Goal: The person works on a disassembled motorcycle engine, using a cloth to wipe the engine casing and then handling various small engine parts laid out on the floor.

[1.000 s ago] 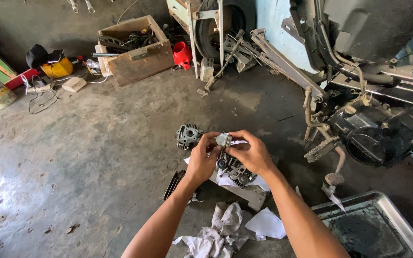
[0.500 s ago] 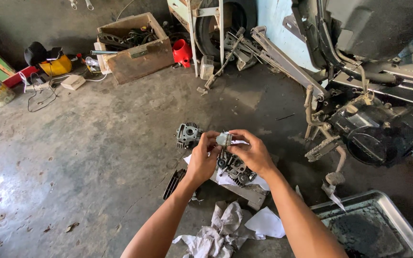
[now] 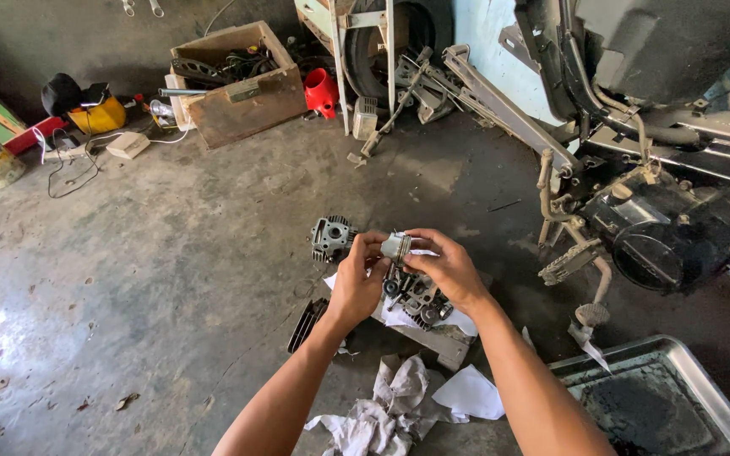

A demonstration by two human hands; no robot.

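Head view, frame centre: left hand (image 3: 356, 283) and right hand (image 3: 448, 268) both pinch a small ribbed metal cylinder (image 3: 396, 246) above a finned engine part (image 3: 416, 295) on rough concrete floor (image 3: 128, 279).

Both bare hands meet at the centre of the view, gripping a small, pale grey, ribbed metal piston (image 3: 396, 246) between their fingertips; the left hand (image 3: 356, 285) pinches it from nine o'clock, the right hand (image 3: 448, 268) from three o'clock. Directly beneath sits a dark finned metal cylinder head (image 3: 414, 297) on a white cloth-covered block (image 3: 433, 336). At ten o'clock from the hands lies a grey finned engine cylinder (image 3: 331, 238). A crumpled white rag (image 3: 386, 409) lies at six o'clock. A dented steel tray (image 3: 703, 380) sits at four o'clock, a stripped motorcycle engine (image 3: 669, 232) at three o'clock, and a worn wooden box (image 3: 234, 80) of parts at eleven.
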